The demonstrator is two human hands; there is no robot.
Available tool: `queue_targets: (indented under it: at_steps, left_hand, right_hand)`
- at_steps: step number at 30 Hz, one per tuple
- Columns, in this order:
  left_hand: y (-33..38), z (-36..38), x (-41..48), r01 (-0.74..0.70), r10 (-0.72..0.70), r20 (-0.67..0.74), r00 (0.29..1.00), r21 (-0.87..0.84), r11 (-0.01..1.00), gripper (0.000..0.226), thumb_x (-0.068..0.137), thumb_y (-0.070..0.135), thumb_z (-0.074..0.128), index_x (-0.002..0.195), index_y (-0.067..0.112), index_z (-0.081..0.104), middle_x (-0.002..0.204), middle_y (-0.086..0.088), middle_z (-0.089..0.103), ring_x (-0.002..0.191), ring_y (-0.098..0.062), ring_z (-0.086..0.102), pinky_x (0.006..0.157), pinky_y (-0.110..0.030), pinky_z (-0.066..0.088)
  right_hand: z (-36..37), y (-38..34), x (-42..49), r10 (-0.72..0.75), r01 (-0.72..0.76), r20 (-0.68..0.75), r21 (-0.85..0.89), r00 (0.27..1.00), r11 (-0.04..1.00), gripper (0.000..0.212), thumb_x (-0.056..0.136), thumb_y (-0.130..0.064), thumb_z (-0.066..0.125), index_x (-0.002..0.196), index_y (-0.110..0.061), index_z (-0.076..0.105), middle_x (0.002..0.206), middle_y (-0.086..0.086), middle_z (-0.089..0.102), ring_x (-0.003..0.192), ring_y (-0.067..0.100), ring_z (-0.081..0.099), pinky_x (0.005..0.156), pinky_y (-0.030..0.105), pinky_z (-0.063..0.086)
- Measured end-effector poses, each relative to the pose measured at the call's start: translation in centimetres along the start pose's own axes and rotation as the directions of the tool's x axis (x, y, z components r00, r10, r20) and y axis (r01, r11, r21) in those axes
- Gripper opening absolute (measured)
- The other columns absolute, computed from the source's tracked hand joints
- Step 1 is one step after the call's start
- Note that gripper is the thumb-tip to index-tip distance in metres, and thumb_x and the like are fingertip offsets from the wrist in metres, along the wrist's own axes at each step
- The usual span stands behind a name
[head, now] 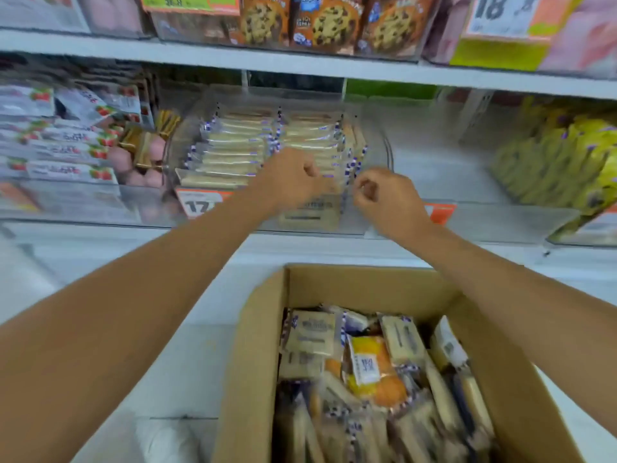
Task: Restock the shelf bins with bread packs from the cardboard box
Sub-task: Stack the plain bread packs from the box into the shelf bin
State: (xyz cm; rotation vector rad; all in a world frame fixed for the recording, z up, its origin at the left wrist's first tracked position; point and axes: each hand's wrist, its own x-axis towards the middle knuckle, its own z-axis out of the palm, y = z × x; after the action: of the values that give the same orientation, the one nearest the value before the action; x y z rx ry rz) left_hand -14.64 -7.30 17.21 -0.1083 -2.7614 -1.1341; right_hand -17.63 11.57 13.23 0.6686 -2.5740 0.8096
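Nearest me, the box (253, 362) sits open below the shelf, still well filled with bread packs (310, 332). An orange pack (370, 365) lies among the pale ones.

Both arms reach over the box to the bin (384, 152). My left hand (290, 177) and right hand (387, 198) have their fingers curled, close together at the bin's front. Just under and between them a front pack (310, 210) stands upright behind the clear wall. The blur hides whether either hand pinches its top edge or holds nothing, so I cannot tell.

Behind it, two rows (233, 152) of the same bread fill the bin nearly to its back. A price tag (197, 203) hangs on the front at left.

Further out, strawberry packs (66, 145) fill the bin to the left, yellow packs (551, 162) the one at right, and cookies (327, 25) stand on the shelf above.

My worries from here:
- The rows look tight, so forcing another pack in could squash the bread.
- The front pack could tip over the bin's lip back towards the box, since it stands against little but the wall.
- The orange pack does not look like this bin's stock, and a quick grab could misplace it.
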Motion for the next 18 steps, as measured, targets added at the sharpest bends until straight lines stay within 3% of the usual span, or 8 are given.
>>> queue_targets:
  at_steps: [4, 8, 11, 13, 14, 15, 16, 18]
  left_hand:
    - [-0.8, 5.2, -4.9, 0.156, -0.162, 0.213, 0.963, 0.045, 0.987, 0.029, 0.084, 0.028, 0.07, 0.067, 0.006, 0.063, 0.069, -0.014, 0.061, 0.062, -0.017, 0.053, 0.062, -0.028, 0.04]
    - [-3.4, 9.0, -8.9, 0.281, -0.281, 0.206, 0.937, 0.032, 0.959, 0.028, 0.091, 0.027, 0.064, 0.083, 0.001, 0.071, 0.086, -0.007, 0.072, 0.08, -0.017, 0.065, 0.067, -0.021, 0.046]
    - [-6.0, 9.9, -11.1, 0.374, -0.37, 0.108, 0.923, -0.015, 0.927, 0.016, 0.09, 0.022, 0.063, 0.084, 0.012, 0.073, 0.085, 0.007, 0.069, 0.083, -0.006, 0.063, 0.064, -0.016, 0.04]
    - [-7.3, 10.1, -11.9, 0.423, -0.418, 0.081, 0.905, -0.058, 0.904, 0.012, 0.088, 0.019, 0.064, 0.079, 0.021, 0.072, 0.082, 0.01, 0.068, 0.08, -0.005, 0.062, 0.068, -0.019, 0.042]
    - [-7.7, 10.1, -12.3, 0.435, -0.428, 0.089, 0.899, -0.067, 0.898, 0.013, 0.088, 0.018, 0.063, 0.078, 0.023, 0.071, 0.082, 0.009, 0.069, 0.079, -0.007, 0.062, 0.07, -0.022, 0.045]
    - [-8.0, 10.1, -12.7, 0.446, -0.438, 0.099, 0.894, -0.078, 0.892, 0.013, 0.088, 0.017, 0.063, 0.079, 0.022, 0.071, 0.083, 0.007, 0.069, 0.078, -0.009, 0.063, 0.072, -0.025, 0.048]
    - [-8.2, 9.9, -12.9, 0.454, -0.446, 0.106, 0.889, -0.08, 0.887, 0.011, 0.089, 0.016, 0.063, 0.082, 0.02, 0.071, 0.083, 0.004, 0.07, 0.077, -0.012, 0.063, 0.072, -0.028, 0.051]
    - [-8.4, 9.5, -13.2, 0.489, -0.477, 0.122, 0.87, -0.1, 0.866, 0.009, 0.089, 0.013, 0.063, 0.089, 0.016, 0.071, 0.082, -0.004, 0.071, 0.072, -0.016, 0.064, 0.07, -0.03, 0.054]
  right_hand:
    - [0.6, 3.0, -8.4, 0.153, -0.167, 0.256, 0.036, 0.955, 0.985, 0.008, 0.086, -0.019, 0.059, 0.082, -0.025, 0.062, 0.076, -0.008, 0.063, 0.07, 0.013, 0.058, 0.07, 0.035, 0.052]
    - [2.9, 6.6, -15.3, 0.402, -0.491, 0.557, 0.011, 0.726, 0.871, 0.015, 0.093, -0.022, 0.059, 0.104, -0.018, 0.067, 0.099, -0.006, 0.064, 0.096, 0.012, 0.059, 0.082, 0.026, 0.044]
    - [7.2, 7.5, -17.4, 0.533, -0.723, 0.651, 0.036, 0.54, 0.689, 0.015, 0.093, -0.026, 0.062, 0.091, -0.011, 0.066, 0.088, 0.005, 0.059, 0.088, 0.022, 0.057, 0.073, 0.031, 0.041]
    - [11.0, 6.9, -17.8, 0.574, -0.875, 0.712, 0.117, 0.404, 0.47, 0.022, 0.092, -0.025, 0.064, 0.079, -0.009, 0.056, 0.079, 0.008, 0.049, 0.086, 0.027, 0.051, 0.068, 0.038, 0.031]
    - [12.9, 6.3, -18.0, 0.597, -0.928, 0.729, 0.144, 0.335, 0.344, 0.02, 0.091, -0.026, 0.066, 0.087, -0.008, 0.057, 0.085, 0.009, 0.053, 0.094, 0.03, 0.054, 0.074, 0.036, 0.019]
    - [14.9, 5.8, -18.2, 0.621, -0.957, 0.732, 0.16, 0.28, 0.242, 0.031, 0.089, -0.03, 0.068, 0.101, -0.005, 0.057, 0.098, 0.011, 0.058, 0.105, 0.031, 0.056, 0.077, 0.041, 0.041]
    - [16.3, 5.4, -18.4, 0.639, -0.961, 0.721, 0.162, 0.269, 0.223, 0.043, 0.087, -0.034, 0.071, 0.108, -0.001, 0.055, 0.106, 0.013, 0.06, 0.111, 0.031, 0.058, 0.09, 0.033, 0.046]
    - [17.8, 4.9, -18.9, 0.67, -0.942, 0.67, 0.145, 0.32, 0.304, 0.037, 0.085, -0.035, 0.073, 0.099, -0.005, 0.057, 0.1, 0.013, 0.063, 0.106, 0.029, 0.063, 0.088, 0.041, 0.052]
